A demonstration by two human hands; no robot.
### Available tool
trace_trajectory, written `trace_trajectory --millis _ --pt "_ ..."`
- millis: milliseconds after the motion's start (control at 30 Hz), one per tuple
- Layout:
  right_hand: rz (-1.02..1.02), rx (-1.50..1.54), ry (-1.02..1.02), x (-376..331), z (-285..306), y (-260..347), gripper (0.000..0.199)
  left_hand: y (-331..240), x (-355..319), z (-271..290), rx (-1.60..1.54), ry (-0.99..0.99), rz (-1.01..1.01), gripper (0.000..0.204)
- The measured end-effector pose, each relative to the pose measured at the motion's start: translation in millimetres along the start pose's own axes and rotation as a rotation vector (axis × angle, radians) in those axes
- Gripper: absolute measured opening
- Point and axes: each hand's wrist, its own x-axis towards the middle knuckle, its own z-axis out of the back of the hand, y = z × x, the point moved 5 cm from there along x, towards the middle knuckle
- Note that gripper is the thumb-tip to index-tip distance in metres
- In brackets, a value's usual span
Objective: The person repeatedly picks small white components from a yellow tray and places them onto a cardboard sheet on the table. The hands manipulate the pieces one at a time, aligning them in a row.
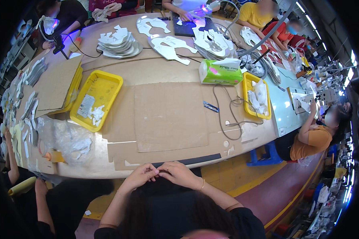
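Close to my body, just off the table's front edge, my hands meet at the fingertips. My left hand (143,175) is closed, its thumb and fingers drawn together. Against it, my right hand (180,174) is curled with the fingers bent down. Whatever lies between the fingertips, if anything, is too small or hidden to make out. A dark strip (187,160) runs along the table edge just beyond them. Farther in lies a flat cardboard sheet (169,117), with a blue-and-silver box cutter (211,106) to its right.
Left stands a yellow tray (116,92) with white scraps, near a plastic bag (66,137) and a small orange-yellow bottle (56,157). Right are a green tissue pack (221,72), a looped cord (236,101) and another yellow tray (268,104). Stacked white pieces (119,44) lie farther back. Co-workers sit around.
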Motion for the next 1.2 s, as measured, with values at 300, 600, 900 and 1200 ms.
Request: trace_trajectory --millis 300,600,900,1200 --pt "0.003 -0.025 0.002 6 0 -7 0.017 -2 10 4 0.023 -0.011 -0.017 0.021" --pt "0.031 -0.05 -0.016 8 -1 -10 0.018 2 12 7 0.06 -0.04 -0.009 0.018" --pt "0.026 -0.072 -0.023 7 -3 -11 0.019 3 12 7 0.063 -0.051 0.001 0.019" --pt "0.012 -0.065 -0.049 6 -4 -14 0.02 3 11 5 0.047 -0.077 -0.038 0.022"
